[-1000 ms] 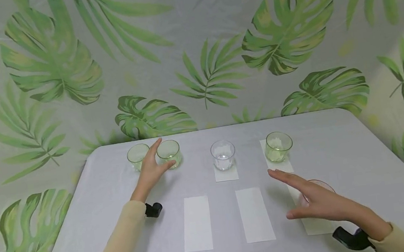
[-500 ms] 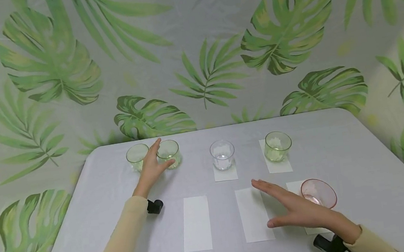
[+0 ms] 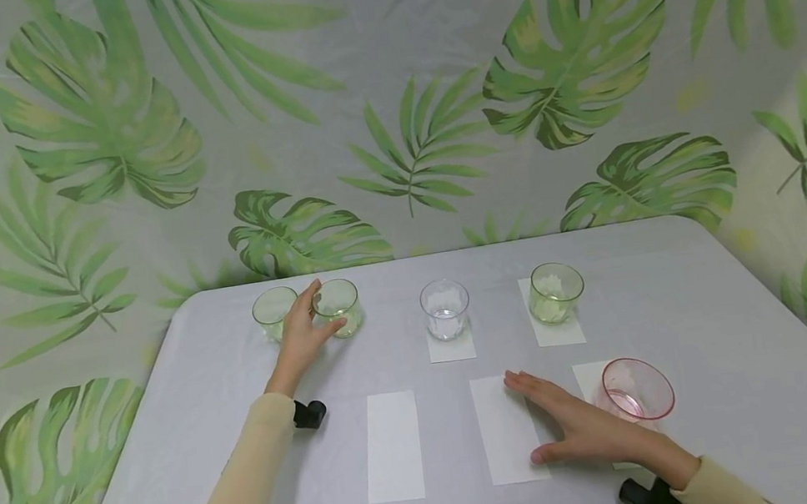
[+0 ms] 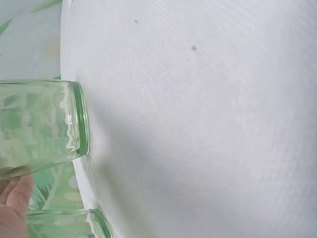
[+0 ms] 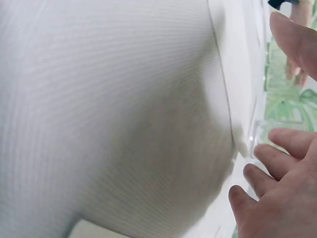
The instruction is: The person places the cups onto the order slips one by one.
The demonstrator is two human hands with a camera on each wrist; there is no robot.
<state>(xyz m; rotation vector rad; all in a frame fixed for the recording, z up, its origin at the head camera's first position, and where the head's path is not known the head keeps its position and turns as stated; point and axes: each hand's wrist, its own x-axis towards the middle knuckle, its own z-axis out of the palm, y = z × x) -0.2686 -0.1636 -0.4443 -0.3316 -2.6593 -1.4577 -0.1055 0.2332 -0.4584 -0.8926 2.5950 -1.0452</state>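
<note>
In the head view, my left hand [image 3: 301, 340] is at the right-hand one of two green glasses [image 3: 349, 313] at the back left. Its fingers lie extended along the glass's left side, its thumb in front. The left wrist view shows fingertips [image 4: 21, 191] against that upright glass [image 4: 39, 124]; whether they grip firmly is unclear. The other green glass [image 3: 272, 306] stands left of the hand. My right hand [image 3: 592, 431] hovers, fingers spread and holding nothing, over the right edge of a white paper strip [image 3: 504, 429]. Behind its wrist is a pink glass [image 3: 639, 387].
Another paper strip [image 3: 392, 447] lies front centre-left. A clear glass [image 3: 446, 314] and a third green glass [image 3: 556, 292] stand on strips at the back. The pink glass partly covers a strip [image 3: 587, 376]. The white-covered table ends at a leaf-patterned cloth [image 3: 422, 157].
My right hand has moved left and slightly down from in front of the pink glass, which now shows more fully. The left hand has stayed almost still beside the green glass.
</note>
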